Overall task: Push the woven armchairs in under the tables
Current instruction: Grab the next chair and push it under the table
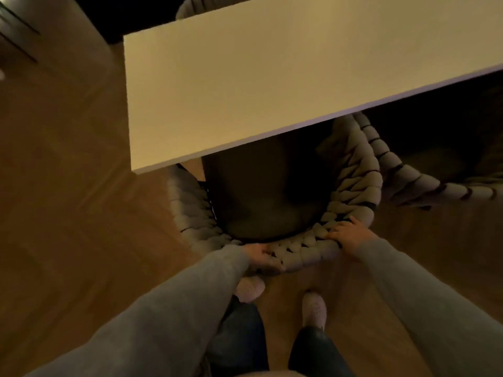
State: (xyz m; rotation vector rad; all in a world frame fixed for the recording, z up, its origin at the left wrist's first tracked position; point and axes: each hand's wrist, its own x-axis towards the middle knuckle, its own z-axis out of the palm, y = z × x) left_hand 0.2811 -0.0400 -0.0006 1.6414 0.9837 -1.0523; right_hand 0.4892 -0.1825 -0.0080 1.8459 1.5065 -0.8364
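Both your hands clasp the curved top rail of the woven armchair point(275, 213), left hand point(260, 255) and right hand point(349, 235) set apart so the push should run straight. One pale table point(272, 77) shows; the chair's front already sits under its near edge, back rail still out. A second armchair point(408, 180) stands just beside it at the right, and what looks like a third peeks past the far edge. Two chairs counted surely, two shoes below.

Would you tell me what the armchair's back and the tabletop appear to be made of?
The armchair back looks like thick, soft grey cord, braided in chunky plaits, matte. The tabletop seems a smooth pale board, perhaps laminate: flat, grainless, with a thin straight edge. Dim light leaves both uncertain.
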